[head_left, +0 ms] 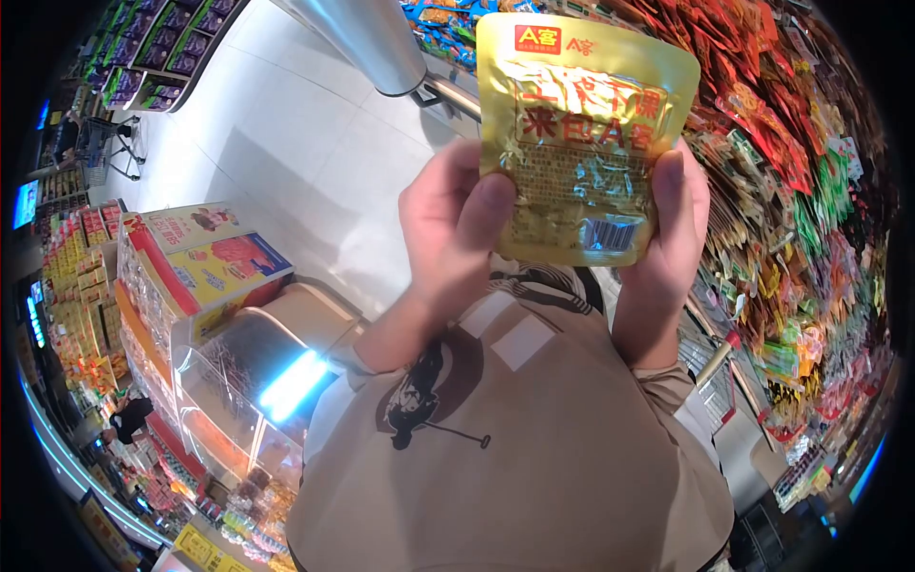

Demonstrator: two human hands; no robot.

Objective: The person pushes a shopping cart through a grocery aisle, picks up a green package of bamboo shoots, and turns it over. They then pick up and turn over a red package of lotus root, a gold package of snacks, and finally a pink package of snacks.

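A shiny gold snack pouch (581, 172) with red Chinese lettering, small print and a barcode is held up in front of me. My left hand (453, 214) grips its left edge, the thumb lying on the printed face. On the opposite edge my right hand (675, 219) pinches the pouch the same way, thumb in front. The fingers behind the pouch are partly hidden. It stands nearly upright, tilted slightly, with its printed side toward me.
Piles of colourful packaged snacks (762, 124) fill the right side. To the left stand printed cardboard boxes (214, 262) beside a clear display bin with a bright light (294, 385). A metal column (367, 43) rises ahead from the pale tiled floor (276, 124). A shopping cart (105, 148) is farther off.
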